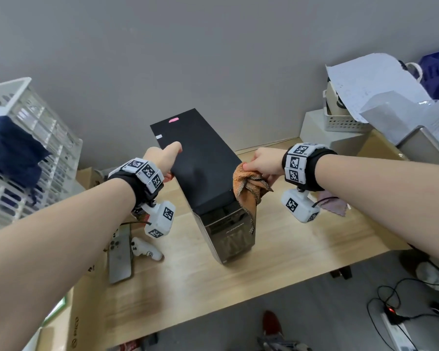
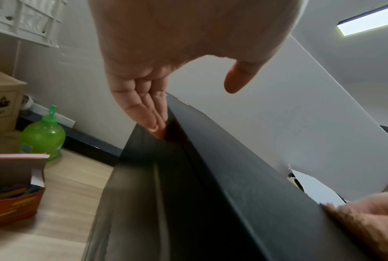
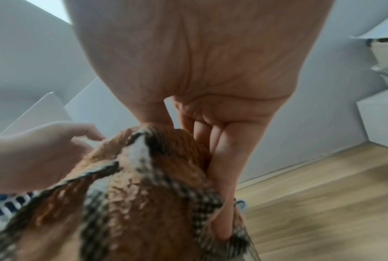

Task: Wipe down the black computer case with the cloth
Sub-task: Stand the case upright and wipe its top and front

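Observation:
The black computer case [image 1: 203, 160] stands upright on the wooden table [image 1: 289, 249], its front panel toward me. My left hand [image 1: 162, 158] rests on its upper left edge. Its straight fingers [image 2: 144, 109] lie flat against the left side of the case [image 2: 211, 176], and the thumb hovers above the top. My right hand [image 1: 264, 163] grips a bunched orange cloth [image 1: 249, 191] with a checked border at the case's upper right edge. The cloth hangs down over the front right corner. In the right wrist view the fingers [image 3: 220, 159] curl around the cloth [image 3: 144, 194].
A phone [image 1: 119, 254] and a white controller [image 1: 145, 249] lie on the table left of the case. White crates [image 1: 23, 148] stand at the left; a white basket [image 1: 340, 120] and boxes at the right. A purple rag [image 1: 332, 206] lies under my right wrist. A green bottle [image 2: 43, 134] stands behind.

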